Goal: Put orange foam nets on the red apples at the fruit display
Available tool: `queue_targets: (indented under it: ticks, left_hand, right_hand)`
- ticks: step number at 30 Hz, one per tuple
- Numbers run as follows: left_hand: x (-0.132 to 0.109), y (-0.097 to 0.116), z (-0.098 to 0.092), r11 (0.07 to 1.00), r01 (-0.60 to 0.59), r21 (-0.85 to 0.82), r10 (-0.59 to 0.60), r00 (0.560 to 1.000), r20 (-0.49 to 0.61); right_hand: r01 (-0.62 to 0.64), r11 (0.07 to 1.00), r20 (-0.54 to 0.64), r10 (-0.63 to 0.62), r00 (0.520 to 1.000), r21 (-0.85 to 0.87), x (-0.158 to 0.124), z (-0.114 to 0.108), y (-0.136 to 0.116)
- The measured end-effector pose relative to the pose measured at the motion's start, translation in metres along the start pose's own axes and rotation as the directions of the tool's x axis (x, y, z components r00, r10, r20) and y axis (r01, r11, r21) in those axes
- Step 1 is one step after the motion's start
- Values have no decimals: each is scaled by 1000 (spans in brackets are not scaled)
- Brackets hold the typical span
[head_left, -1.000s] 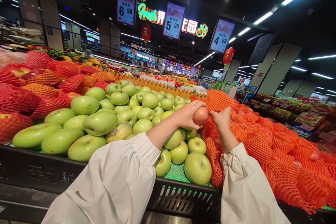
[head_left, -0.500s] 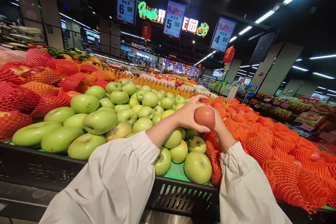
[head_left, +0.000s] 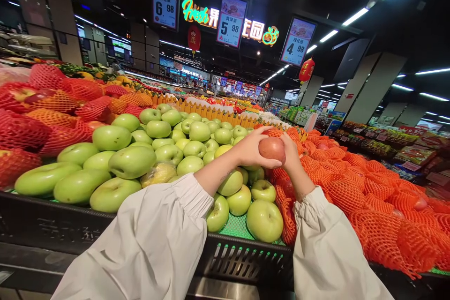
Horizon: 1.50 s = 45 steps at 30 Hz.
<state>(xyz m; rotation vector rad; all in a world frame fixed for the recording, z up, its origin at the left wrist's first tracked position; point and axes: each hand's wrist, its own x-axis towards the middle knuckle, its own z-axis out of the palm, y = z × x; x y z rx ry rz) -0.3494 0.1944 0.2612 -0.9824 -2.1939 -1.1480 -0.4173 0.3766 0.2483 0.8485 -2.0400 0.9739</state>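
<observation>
A bare red apple (head_left: 272, 150) is held up between both my hands, above the border of the green and the net-wrapped fruit. My left hand (head_left: 249, 148) curls round its left side, thumb below and fingers over the top. From the right, my right hand (head_left: 290, 153) closes on the same apple; part of its fingers is hidden behind the fruit. Below my left forearm lie green apples (head_left: 264, 221), and orange foam-netted apples (head_left: 348, 194) spread out beside my right wrist.
A black slotted crate (head_left: 246, 265) with a green mat (head_left: 236, 228) runs along the front. Red-netted fruit (head_left: 23, 129) is piled at the left. Behind the apples stands a low yellow picket fence (head_left: 207, 108). Price screens (head_left: 232, 21) hang overhead, and packaged goods (head_left: 418, 152) fill shelves at the right.
The apple stays in both hands. My left fingers have come down a little over its top, and more of my right hand shows beside it. The view has shifted slightly.
</observation>
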Motion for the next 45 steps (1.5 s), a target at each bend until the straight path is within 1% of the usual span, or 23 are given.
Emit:
queue_targets:
  ticks: [2,3,5,7,8,10,13,17,19,21,24,26,30,35,37,39,41,43,45]
  left_hand:
    - [0,0,-1,1000,-20,-6,20,1000,-7]
    - [-1,0,-1,999,-38,-25,38,999,12]
    - [-3,1,-2,995,-59,-78,66,994,87]
    - [-5,2,-1,994,-31,-109,47,988,148]
    - [-5,2,-1,993,-9,-115,28,987,158]
    - [-5,2,0,991,27,-129,-8,989,148]
    - [-2,0,2,984,74,-163,-53,990,130]
    - [2,-1,4,982,108,-156,-88,987,132]
    - [3,1,3,987,122,-103,-115,991,69]
    - [4,4,2,986,169,-10,-169,984,-63]
    - [5,6,1,958,270,98,-235,932,-276]
    - [5,5,1,939,317,134,-255,903,-346]
    - [5,-1,1,908,373,193,-287,887,-362]
    - [4,-2,1,871,434,231,-351,878,-326]
    - [4,-1,1,837,480,263,-398,864,-309]
    - [4,1,0,803,507,314,-424,855,-298]
    - [3,3,-1,784,503,365,-417,861,-291]
    - [1,4,-2,777,491,393,-403,869,-289]
    - [-1,5,-3,785,469,405,-377,880,-289]
  right_hand:
    - [-40,999,9,40,999,1,-1,0,1]
    - [-74,997,-2,75,997,27,-1,1,2]
    - [-148,982,-54,155,986,116,0,2,5]
    - [-182,963,-110,207,972,198,1,2,5]
    - [-184,959,-129,215,968,215,2,2,4]
    - [-171,963,-136,202,970,210,3,0,-1]
    - [-136,975,-112,157,981,176,2,-2,-10]
    - [-16,995,-69,22,997,97,-2,-5,-15]
    - [40,998,-32,-38,999,50,-3,-7,-14]
    - [65,998,-3,-65,998,16,-4,-8,-12]
    - [87,996,26,-87,996,-5,-4,-8,-10]
    - [124,992,54,-123,991,-8,-4,-5,-11]
    - [215,976,76,-212,974,-32,-6,0,-18]
    - [284,952,93,-275,957,-111,-11,-3,-31]
    - [310,941,37,-308,951,-133,-12,-6,-35]
    - [316,936,-78,-331,941,-157,-13,-9,-38]
    - [299,932,-200,-338,920,-203,-13,-11,-40]
    - [275,925,-264,-342,902,-262,-12,-12,-41]
    - [240,911,-287,-342,895,-336,-11,-12,-42]
